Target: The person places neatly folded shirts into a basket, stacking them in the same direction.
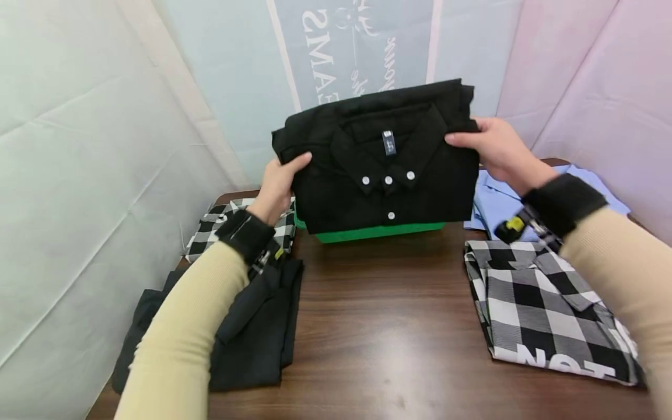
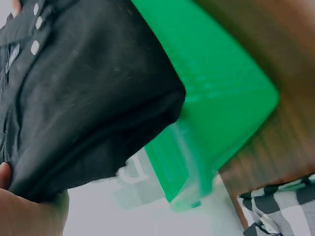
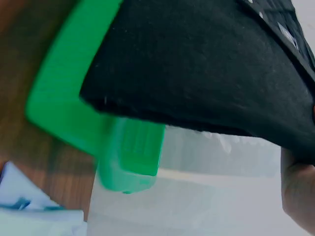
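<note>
Both the left hand (image 1: pixel 277 182) and right hand (image 1: pixel 496 150) pinch the folded black shirt (image 1: pixel 378 169) by its side edges, keeping it flat above the green bin (image 1: pixel 378 232) at the table's (image 1: pixel 388 326) far side.

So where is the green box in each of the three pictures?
Head: the green box peeks out as a strip at centre, under the folded black shirt.
Left wrist: the green box fills the upper middle and right, beside the shirt.
Right wrist: the green box is at left, below the shirt.
Shared landmark: the black shirt.
</note>
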